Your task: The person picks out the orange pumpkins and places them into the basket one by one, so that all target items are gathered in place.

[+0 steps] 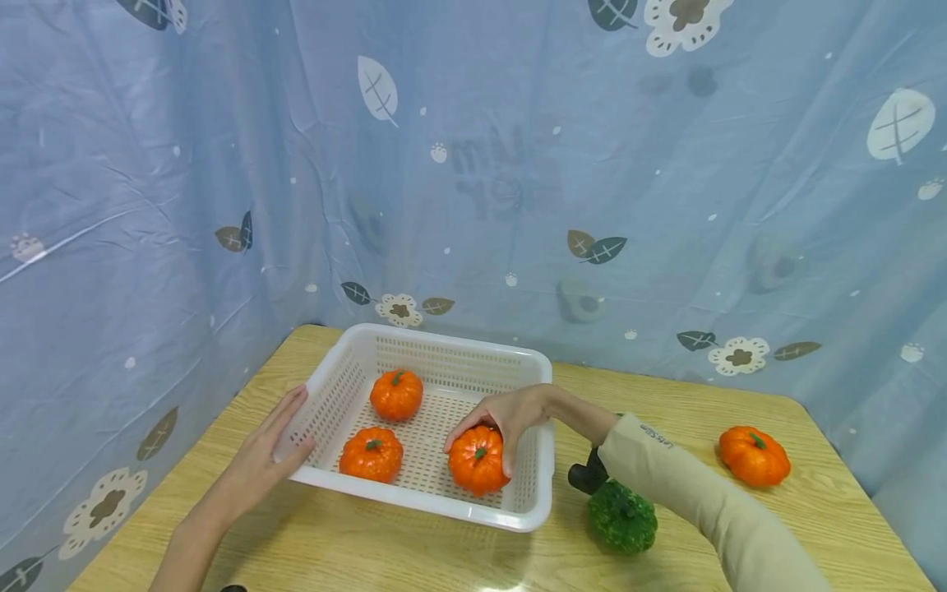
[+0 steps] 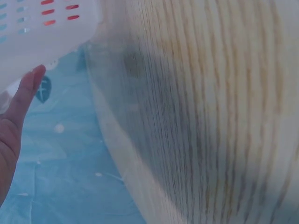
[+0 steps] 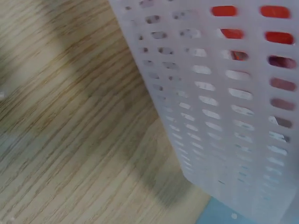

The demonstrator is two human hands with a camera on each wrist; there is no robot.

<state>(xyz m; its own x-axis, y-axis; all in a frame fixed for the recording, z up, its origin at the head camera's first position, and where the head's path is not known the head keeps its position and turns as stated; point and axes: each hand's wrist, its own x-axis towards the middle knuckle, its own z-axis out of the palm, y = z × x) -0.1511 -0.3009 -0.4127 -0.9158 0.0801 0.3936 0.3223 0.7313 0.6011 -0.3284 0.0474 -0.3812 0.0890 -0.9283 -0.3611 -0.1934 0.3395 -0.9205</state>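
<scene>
A white slotted plastic basket stands on the wooden table with three small orange pumpkins inside. My right hand reaches over its right side and grips the nearest-right pumpkin, thumb and fingers on opposite sides of it. The other two pumpkins, one at the back and one at the front left, sit on the basket floor. At the left end, my left hand rests against the basket's side with its fingers straight. Those fingers also show along the outer wall in the left wrist view.
Right of the basket, partly under my right forearm, lies a green pumpkin. Another orange pumpkin sits farther right on the table. A blue patterned curtain hangs behind and to the left of the table.
</scene>
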